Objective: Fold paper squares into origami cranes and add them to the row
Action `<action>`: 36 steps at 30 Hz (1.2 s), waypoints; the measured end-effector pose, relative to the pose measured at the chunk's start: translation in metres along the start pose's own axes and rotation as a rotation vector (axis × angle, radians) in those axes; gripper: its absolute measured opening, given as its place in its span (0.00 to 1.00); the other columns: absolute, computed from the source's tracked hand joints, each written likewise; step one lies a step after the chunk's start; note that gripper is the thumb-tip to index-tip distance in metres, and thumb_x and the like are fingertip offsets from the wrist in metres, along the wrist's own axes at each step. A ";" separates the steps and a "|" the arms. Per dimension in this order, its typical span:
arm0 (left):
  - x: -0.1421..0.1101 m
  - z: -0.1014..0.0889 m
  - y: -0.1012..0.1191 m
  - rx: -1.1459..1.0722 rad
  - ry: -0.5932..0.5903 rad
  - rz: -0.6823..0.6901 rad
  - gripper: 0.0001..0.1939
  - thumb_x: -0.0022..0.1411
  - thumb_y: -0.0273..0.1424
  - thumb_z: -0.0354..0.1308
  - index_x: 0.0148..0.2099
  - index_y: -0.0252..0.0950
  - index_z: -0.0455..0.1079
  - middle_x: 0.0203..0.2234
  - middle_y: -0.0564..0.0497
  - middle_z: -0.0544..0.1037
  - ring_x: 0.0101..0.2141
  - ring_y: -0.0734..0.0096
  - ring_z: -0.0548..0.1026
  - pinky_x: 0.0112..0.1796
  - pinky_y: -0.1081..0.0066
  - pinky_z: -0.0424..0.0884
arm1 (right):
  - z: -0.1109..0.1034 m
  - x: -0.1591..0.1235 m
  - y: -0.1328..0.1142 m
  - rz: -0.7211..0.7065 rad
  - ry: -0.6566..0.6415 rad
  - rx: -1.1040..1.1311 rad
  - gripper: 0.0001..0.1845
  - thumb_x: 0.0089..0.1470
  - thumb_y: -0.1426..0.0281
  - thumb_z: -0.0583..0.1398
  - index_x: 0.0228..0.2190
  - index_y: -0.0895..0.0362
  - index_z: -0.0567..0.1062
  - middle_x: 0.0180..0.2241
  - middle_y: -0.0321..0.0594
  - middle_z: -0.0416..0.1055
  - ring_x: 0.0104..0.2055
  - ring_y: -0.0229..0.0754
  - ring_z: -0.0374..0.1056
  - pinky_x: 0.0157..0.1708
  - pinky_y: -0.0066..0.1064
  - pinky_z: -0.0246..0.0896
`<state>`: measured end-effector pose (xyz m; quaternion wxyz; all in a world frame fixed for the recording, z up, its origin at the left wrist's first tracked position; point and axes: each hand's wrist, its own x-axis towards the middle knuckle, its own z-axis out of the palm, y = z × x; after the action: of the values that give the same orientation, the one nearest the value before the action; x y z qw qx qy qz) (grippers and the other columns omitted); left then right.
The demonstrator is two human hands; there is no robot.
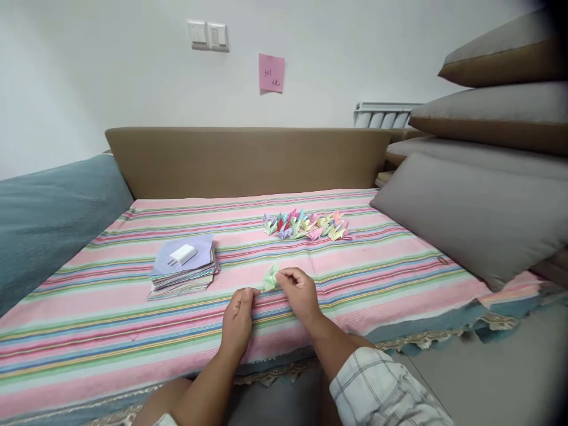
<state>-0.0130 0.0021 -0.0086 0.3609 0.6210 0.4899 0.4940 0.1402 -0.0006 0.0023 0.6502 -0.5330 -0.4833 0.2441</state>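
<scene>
A pale green paper crane (270, 277) is held just above the striped cloth, between my two hands. My right hand (299, 290) pinches its right side between thumb and fingertips. At its lower left, a thin point of the folded paper meets the closed thumb and forefinger of my left hand (238, 316). Beyond my hands lies a cluster of small folded paper cranes (306, 226) in many colours. To the left sits a stack of square paper sheets (184, 278) with a white charger plug (182, 255) on top.
The striped cloth (110, 319) covers the seat in front of me. A brown backrest (248, 163) runs along the wall, a blue cushion (53, 213) stands at left, and grey cushions (479, 213) are piled at right. A pink note (271, 73) hangs beside light switches (207, 36).
</scene>
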 end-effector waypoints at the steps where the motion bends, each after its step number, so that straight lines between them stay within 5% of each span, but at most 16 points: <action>1: 0.000 0.000 0.000 0.004 0.002 -0.011 0.22 0.61 0.48 0.45 0.33 0.36 0.71 0.28 0.50 0.74 0.33 0.65 0.70 0.40 0.66 0.66 | -0.006 0.008 0.002 0.021 0.023 0.009 0.12 0.48 0.60 0.61 0.28 0.57 0.76 0.23 0.35 0.70 0.24 0.36 0.62 0.26 0.28 0.61; 8: -0.001 0.002 -0.002 0.040 -0.038 0.005 0.22 0.60 0.48 0.46 0.33 0.37 0.72 0.30 0.49 0.75 0.35 0.63 0.72 0.41 0.65 0.67 | -0.073 0.081 0.032 0.177 0.301 0.030 0.17 0.40 0.58 0.63 0.29 0.58 0.78 0.31 0.41 0.77 0.37 0.44 0.71 0.39 0.32 0.64; 13: 0.000 0.002 0.001 0.069 -0.104 0.010 0.21 0.61 0.47 0.46 0.32 0.38 0.72 0.31 0.49 0.75 0.37 0.62 0.72 0.42 0.65 0.67 | -0.107 0.114 0.067 0.262 0.399 -0.093 0.19 0.37 0.58 0.64 0.29 0.59 0.79 0.32 0.42 0.78 0.38 0.47 0.71 0.38 0.32 0.64; 21: 0.002 0.003 0.000 0.115 -0.166 0.036 0.20 0.61 0.46 0.46 0.31 0.39 0.72 0.30 0.50 0.74 0.37 0.62 0.72 0.41 0.65 0.66 | -0.106 0.141 0.108 0.354 0.483 -0.250 0.20 0.37 0.57 0.61 0.28 0.59 0.79 0.27 0.42 0.77 0.32 0.47 0.72 0.31 0.31 0.63; 36: 0.002 0.006 0.004 0.114 -0.177 0.062 0.19 0.60 0.46 0.47 0.27 0.39 0.69 0.27 0.50 0.73 0.34 0.63 0.72 0.38 0.66 0.68 | -0.094 0.131 0.094 0.327 0.403 -0.504 0.18 0.43 0.56 0.55 0.23 0.56 0.77 0.23 0.41 0.74 0.26 0.43 0.66 0.26 0.30 0.56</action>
<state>-0.0059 0.0029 -0.0061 0.3514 0.6966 0.4642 0.4193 0.2965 0.0946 -0.0331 0.5332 -0.7840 -0.2990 0.1081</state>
